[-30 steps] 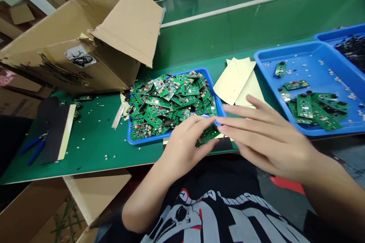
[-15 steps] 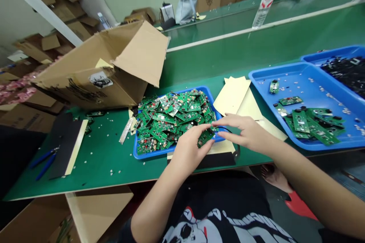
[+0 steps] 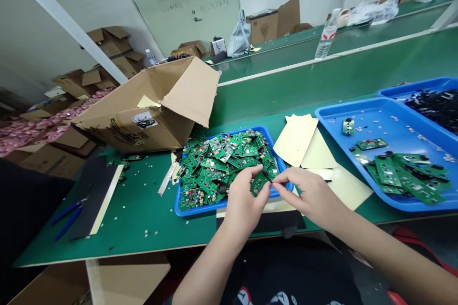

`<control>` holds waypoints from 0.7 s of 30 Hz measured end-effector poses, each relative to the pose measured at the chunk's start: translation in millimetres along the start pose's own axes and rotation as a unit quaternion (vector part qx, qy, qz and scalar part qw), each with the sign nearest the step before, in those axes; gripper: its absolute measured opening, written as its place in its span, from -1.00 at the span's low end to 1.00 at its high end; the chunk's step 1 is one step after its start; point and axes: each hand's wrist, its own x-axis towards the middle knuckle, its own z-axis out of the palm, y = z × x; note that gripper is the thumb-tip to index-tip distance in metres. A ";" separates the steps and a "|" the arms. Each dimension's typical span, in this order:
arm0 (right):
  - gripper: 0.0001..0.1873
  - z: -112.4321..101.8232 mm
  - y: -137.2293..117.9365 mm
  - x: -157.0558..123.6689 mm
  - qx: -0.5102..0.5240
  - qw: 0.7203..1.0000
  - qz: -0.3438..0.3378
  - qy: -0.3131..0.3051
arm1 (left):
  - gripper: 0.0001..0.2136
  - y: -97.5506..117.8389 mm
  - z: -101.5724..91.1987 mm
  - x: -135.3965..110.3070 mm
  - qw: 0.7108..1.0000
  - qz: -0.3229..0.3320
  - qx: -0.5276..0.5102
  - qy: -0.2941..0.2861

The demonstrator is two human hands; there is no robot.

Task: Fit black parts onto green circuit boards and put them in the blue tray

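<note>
My left hand (image 3: 244, 202) grips a small green circuit board (image 3: 258, 184) over the front right corner of a blue tray (image 3: 200, 208) heaped with several green circuit boards (image 3: 222, 162). My right hand (image 3: 310, 194) meets it from the right. Its fingertips pinch a small black part (image 3: 266, 174) against the top of that board. Both hands hover just above the front edge of the green table (image 3: 143, 209).
An open cardboard box (image 3: 150, 105) lies tipped on its side behind the heaped tray. A large blue tray (image 3: 393, 126) at right holds more boards. Yellow paper sheets (image 3: 300, 140) lie between the trays. Blue pliers (image 3: 66, 214) and a black pad (image 3: 93, 193) lie at left. A water bottle (image 3: 324, 35) stands far back.
The camera has tilted up, showing more of the room. My right hand went from flat and spread to a pinch at the board. My left hand kept hold of the board.
</note>
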 end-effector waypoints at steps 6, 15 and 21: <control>-0.83 0.9 -3.4 -3.1 0.019 0.999 0.043 0.017 | -0.73 6.4 -3.2 -2.7 0.999 0.000 -0.044 0.013; -0.82 -17.6 0.3 1.9 -0.010 1.000 0.001 -0.008 | -0.71 7.3 -9.9 -7.1 0.995 0.034 -0.092 -0.015; -0.86 -26.8 -1.8 2.3 -0.063 0.993 -0.104 -0.012 | -0.69 6.6 -23.2 -6.0 0.984 0.068 -0.130 -0.100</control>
